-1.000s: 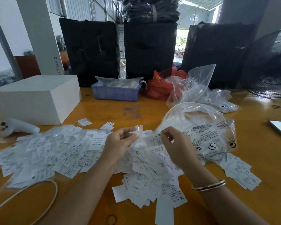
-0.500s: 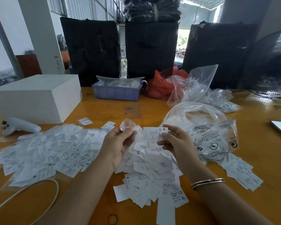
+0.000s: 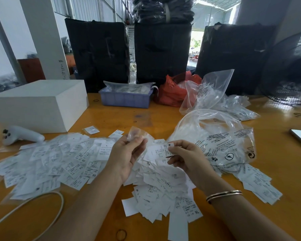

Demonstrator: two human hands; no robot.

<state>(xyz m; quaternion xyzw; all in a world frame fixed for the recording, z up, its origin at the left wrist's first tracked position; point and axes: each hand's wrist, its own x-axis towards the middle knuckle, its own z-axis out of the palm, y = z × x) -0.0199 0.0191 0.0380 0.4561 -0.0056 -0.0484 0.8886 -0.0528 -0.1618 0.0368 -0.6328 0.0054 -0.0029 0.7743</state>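
My left hand pinches a small clear plastic sleeve between thumb and fingers, raised above the table. My right hand pinches a white paper size label marked M, held just right of the sleeve. Under both hands lies a heap of loose white labels. To the left spreads a wide layer of labels in clear sleeves.
A large clear printed bag lies right of my hands, more labels beyond it. On the orange table sit a white box, a white controller, a blue tray, a red bag. A white cable loops at front left.
Both hands rose off the label heap. My left hand lifted a clear sleeve and my right hand lifted a label, bringing them close together.
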